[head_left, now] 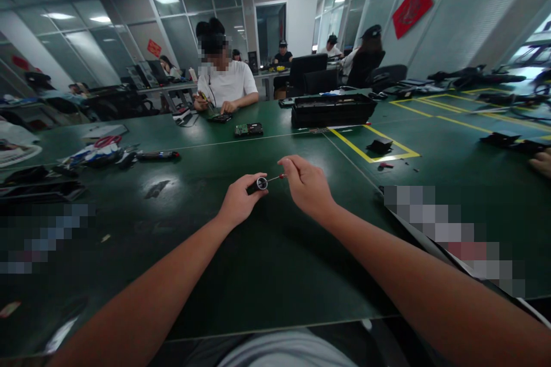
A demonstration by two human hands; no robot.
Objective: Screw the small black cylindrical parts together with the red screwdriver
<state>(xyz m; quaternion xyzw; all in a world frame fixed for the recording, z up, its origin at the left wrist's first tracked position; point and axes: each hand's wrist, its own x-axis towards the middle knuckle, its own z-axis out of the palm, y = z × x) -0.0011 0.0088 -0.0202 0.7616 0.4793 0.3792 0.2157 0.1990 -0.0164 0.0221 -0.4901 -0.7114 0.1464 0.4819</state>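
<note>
From my remote seat I have both bare hands at twelve o'clock, over the dark green tabletop point(241, 281). The left hand point(240, 200) has its fingers clamped around a short black cylinder with a bright silver ring at its open end point(262, 184). That mouth faces back towards my camera, I judge so that I can see into it.

The right hand point(309, 184) sits just to the three o'clock side, thumb and fingers closed on a thin metal-shafted tool with a red collar point(282, 176); its lower fingers are hidden. The shaft slants towards nine o'clock, its tip at the ring; whether it goes inside I cannot tell. Holding the two so close probably steadies them.

Between twelve and one sits a long black open box point(332, 113); at one, a yellow tape rectangle point(408, 155) surrounds a small black angular part point(379, 146), perhaps to mark its place. A green circuit board point(246, 129) lies near twelve, beyond the hands, before a co-worker in a white shirt point(241, 80).
</note>
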